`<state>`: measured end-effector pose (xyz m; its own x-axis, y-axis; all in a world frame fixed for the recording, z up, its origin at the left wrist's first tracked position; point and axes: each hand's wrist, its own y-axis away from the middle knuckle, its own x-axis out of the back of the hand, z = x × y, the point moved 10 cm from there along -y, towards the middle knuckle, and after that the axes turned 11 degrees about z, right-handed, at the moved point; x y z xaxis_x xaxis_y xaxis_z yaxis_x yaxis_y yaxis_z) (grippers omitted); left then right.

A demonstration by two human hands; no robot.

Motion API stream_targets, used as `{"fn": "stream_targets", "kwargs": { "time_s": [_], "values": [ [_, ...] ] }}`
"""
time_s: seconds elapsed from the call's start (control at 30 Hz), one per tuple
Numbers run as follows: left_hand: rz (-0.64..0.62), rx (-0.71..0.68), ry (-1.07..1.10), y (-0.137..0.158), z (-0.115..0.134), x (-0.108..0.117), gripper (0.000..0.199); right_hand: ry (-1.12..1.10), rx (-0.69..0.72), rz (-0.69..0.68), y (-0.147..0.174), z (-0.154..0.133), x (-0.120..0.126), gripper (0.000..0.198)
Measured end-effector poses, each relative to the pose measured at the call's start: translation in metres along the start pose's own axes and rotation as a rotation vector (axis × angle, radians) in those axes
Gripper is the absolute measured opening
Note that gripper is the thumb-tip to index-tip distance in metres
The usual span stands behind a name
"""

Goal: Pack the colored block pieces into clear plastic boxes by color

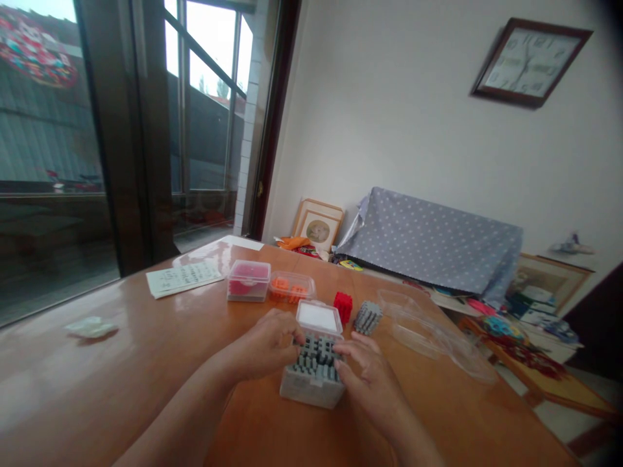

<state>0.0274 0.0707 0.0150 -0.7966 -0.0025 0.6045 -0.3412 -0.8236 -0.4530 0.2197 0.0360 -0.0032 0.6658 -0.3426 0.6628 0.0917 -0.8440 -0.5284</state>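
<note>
A clear plastic box (pixel 311 389) stands on the table with its lid (pixel 318 318) tipped back. Grey plastic blocks (pixel 318 355) with knobbed tops fill it and rise above its rim. At the left side of these blocks my left hand (pixel 267 344) is closed, thumb and curled fingers against them. My right hand (pixel 365 370) grips them from the right, index finger and thumb on their edge. Its other fingers lie slightly apart. Just behind the box are a red block stack (pixel 343 307) and another grey block stack (pixel 368 318).
A lidded box with pink contents (pixel 248 281) and a clear tub of orange pieces (pixel 292 287) stand farther back. Empty clear plastic packaging (pixel 428 331) lies to the right. Written paper sheets (pixel 183 279) and a crumpled wrapper (pixel 92 327) lie left on the wooden table (pixel 170 350).
</note>
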Motion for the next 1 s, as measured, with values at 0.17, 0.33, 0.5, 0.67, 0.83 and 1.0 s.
{"fn": "stream_targets", "kwargs": {
  "time_s": [0.17, 0.33, 0.5, 0.67, 0.83, 1.0],
  "values": [
    [-0.062, -0.017, -0.053, 0.001, -0.003, -0.008, 0.024, -0.009, -0.017, -0.016, 0.001, 0.001, -0.003, 0.025],
    [-0.059, -0.018, -0.015, 0.001, 0.0, -0.007, 0.024, -0.037, -0.007, 0.012, 0.001, -0.002, 0.0, 0.026],
    [0.068, 0.047, 0.122, -0.007, -0.005, 0.003, 0.015, -0.139, -0.085, 0.113, -0.003, 0.008, 0.012, 0.024],
    [0.28, 0.261, 0.207, -0.014, -0.041, 0.004, 0.02, -0.406, -0.394, 0.266, -0.003, 0.043, 0.017, 0.044],
    [0.349, 0.43, 0.334, -0.011, -0.067, -0.011, 0.039, -0.623, -0.635, 0.354, 0.006, 0.078, -0.005, 0.049],
    [0.219, 0.531, 0.661, -0.007, -0.067, -0.036, 0.049, -0.863, -0.798, 0.273, 0.013, 0.094, -0.041, 0.048]
  ]
}}
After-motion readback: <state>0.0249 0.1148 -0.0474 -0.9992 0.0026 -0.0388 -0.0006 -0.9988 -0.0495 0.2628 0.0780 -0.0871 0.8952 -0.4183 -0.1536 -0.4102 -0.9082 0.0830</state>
